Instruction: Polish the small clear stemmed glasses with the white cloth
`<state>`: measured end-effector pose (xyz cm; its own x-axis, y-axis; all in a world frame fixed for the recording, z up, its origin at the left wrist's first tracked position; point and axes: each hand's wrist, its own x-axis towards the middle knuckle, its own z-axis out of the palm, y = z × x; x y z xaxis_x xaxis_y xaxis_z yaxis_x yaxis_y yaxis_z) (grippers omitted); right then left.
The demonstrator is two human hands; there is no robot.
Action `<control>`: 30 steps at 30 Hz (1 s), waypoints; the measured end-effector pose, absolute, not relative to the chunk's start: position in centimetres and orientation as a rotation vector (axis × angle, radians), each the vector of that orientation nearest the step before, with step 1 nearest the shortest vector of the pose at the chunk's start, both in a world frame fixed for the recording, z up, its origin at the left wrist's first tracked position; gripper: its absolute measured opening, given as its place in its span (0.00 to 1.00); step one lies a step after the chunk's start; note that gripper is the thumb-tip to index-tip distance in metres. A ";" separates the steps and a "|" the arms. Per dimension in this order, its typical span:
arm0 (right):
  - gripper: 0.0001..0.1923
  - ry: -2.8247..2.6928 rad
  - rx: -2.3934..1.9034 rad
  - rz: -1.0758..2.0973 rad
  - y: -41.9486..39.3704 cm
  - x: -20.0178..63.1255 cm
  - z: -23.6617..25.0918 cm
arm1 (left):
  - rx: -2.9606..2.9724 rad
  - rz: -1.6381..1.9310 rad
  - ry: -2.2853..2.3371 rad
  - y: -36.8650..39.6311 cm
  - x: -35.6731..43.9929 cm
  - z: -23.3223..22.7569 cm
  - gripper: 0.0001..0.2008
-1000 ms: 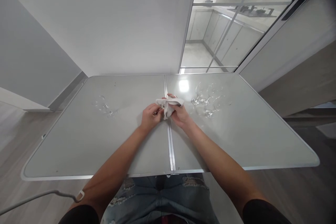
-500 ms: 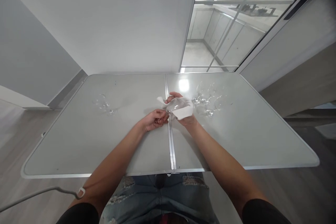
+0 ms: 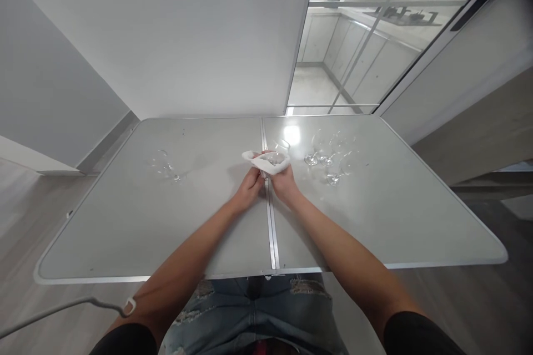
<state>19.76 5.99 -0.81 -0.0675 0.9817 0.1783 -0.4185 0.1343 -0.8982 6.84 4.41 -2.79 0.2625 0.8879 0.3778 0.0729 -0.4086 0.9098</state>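
A clear wine glass (image 3: 276,157) is held above the table's middle seam, its bowl partly wrapped in a white cloth (image 3: 265,165). My right hand (image 3: 284,182) is closed around the cloth and the bowl from the right and below. From the left, my left hand (image 3: 250,185) has its fingers closed at the foot end of the glass, just under the cloth. The stem and most of the fingertips are hidden by the cloth and hands.
Several clear stemmed glasses (image 3: 332,179) stand on the right half of the grey folding table (image 3: 166,244). Farther left lies another clear glass (image 3: 165,168), hard to make out. A wall (image 3: 200,39) and a glazed door (image 3: 353,55) rise behind the table. A grey cable (image 3: 62,305) runs near my left arm.
The glass has tipped more upright, its bowl now facing away from me. The cloth has shifted left around the bowl, and my right hand has come left and closer to my left hand.
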 end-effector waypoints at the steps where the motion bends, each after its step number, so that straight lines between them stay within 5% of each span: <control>1: 0.22 -1.026 -0.743 1.291 6.4 19.9 -1.1 | 1.795 1.253 0.915 4.3 6.8 -2.5 0.18; 8: 0.17 -0.888 -0.914 1.163 7.6 20.4 -2.7 | 1.707 1.571 1.190 5.0 5.7 -2.0 0.19; 17: 0.22 -1.117 -0.781 1.863 5.4 19.0 -1.0 | 0.919 1.273 0.698 5.3 5.4 -1.6 0.28; 21: 0.13 -1.633 -1.000 1.470 5.5 19.8 -0.6 | 0.900 1.400 0.706 5.4 5.5 -1.8 0.27; 26: 0.22 -2.112 -1.505 0.632 5.2 19.7 -0.3 | 0.898 1.484 0.704 5.6 5.9 -2.1 0.27; 30: 0.15 -1.854 -1.223 1.110 5.3 19.6 -0.3 | 0.884 1.467 0.705 5.3 5.6 -1.9 0.26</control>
